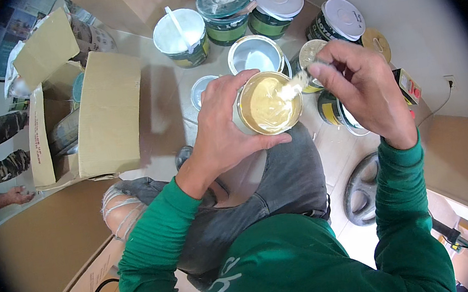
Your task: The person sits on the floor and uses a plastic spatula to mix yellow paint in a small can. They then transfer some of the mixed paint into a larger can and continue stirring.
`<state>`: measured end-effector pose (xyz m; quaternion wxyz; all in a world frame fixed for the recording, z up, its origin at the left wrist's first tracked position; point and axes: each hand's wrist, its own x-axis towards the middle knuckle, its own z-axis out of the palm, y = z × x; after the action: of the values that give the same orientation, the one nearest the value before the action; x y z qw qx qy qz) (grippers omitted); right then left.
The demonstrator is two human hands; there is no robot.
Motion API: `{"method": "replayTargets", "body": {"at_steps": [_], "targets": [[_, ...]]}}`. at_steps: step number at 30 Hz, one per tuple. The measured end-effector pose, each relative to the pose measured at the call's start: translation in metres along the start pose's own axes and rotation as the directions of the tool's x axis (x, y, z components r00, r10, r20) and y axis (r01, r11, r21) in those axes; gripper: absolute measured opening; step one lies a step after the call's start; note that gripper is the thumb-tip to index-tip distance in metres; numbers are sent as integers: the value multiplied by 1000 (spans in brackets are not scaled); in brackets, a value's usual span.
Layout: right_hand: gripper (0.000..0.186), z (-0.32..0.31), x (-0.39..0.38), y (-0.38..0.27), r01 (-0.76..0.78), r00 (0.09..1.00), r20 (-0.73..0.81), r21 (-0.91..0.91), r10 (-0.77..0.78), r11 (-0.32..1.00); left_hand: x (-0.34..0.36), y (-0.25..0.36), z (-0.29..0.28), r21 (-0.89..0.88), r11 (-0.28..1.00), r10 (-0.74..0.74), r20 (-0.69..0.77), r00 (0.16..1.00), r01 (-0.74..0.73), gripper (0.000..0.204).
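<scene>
My left hand (218, 120) is wrapped round a small round can (241, 109), held up above my lap. Glossy yellowish-cream paint (268, 106) shows inside its rim. Thumb and fingers of my right hand (367, 92) pinch a short, flat stick-like tool (301, 80), smeared with pale paint. Its tip reaches over the right side of the can, at or just above the paint; glare hides exactly where it ends. Just beyond the can stands an open bucket (256, 55) with white inside.
Several lidded and open paint buckets (225, 14) stand on the floor ahead. An open cardboard box (108, 114) is at left, with another person's hand (20, 195) beyond it. A grey wheel-like disc (362, 189) lies right of my legs. A cable (441, 108) runs to a wall socket.
</scene>
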<state>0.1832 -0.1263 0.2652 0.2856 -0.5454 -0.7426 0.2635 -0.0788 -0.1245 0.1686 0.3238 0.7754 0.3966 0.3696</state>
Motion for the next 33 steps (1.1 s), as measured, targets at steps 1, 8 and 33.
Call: {"method": "replayTargets", "body": {"at_steps": [1,8,33], "targets": [[16,-6,-4,-1,-34,997,69,-1,34,999,1,-1,2,-22,1000,6,-15,1000,-6,109],[15,-6,-4,-5,49,997,-58,-44,-51,998,7,-4,10,-51,997,55,-59,997,-58,109],[15,-9,-4,-3,-6,1000,4,-163,7,987,12,-5,15,-6,999,33,-35,999,-33,107]]}}
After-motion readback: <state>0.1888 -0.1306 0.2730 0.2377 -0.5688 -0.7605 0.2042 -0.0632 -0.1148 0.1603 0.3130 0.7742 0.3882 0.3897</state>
